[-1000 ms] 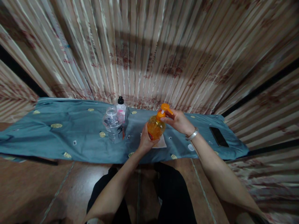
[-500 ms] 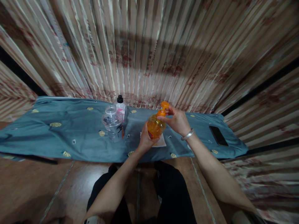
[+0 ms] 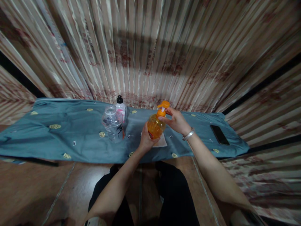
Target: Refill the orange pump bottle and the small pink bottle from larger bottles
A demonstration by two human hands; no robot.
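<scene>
Left hand point(image 3: 147, 140): gripping the body of the orange pump bottle point(image 3: 155, 126)
Right hand point(image 3: 176, 121): fingers closed on its collar point(image 3: 161, 112)
Orange pump bottle: between both hands, slightly tilted
Clear container point(image 3: 113, 127): left of both hands
Phone point(image 3: 219, 135): right of both hands

A teal cloth point(image 3: 77, 125) with yellow pineapple prints covers a long table; on it, a clear plastic container point(image 3: 114, 125) stands just in front of a black-capped bottle point(image 3: 120, 110). A white sheet point(image 3: 161, 142) lies near the middle, a dark phone point(image 3: 219, 135) toward the right end. Pleated, red-patterned curtains point(image 3: 141, 56) hang behind, above brown floor tiles point(image 3: 77, 188).
</scene>
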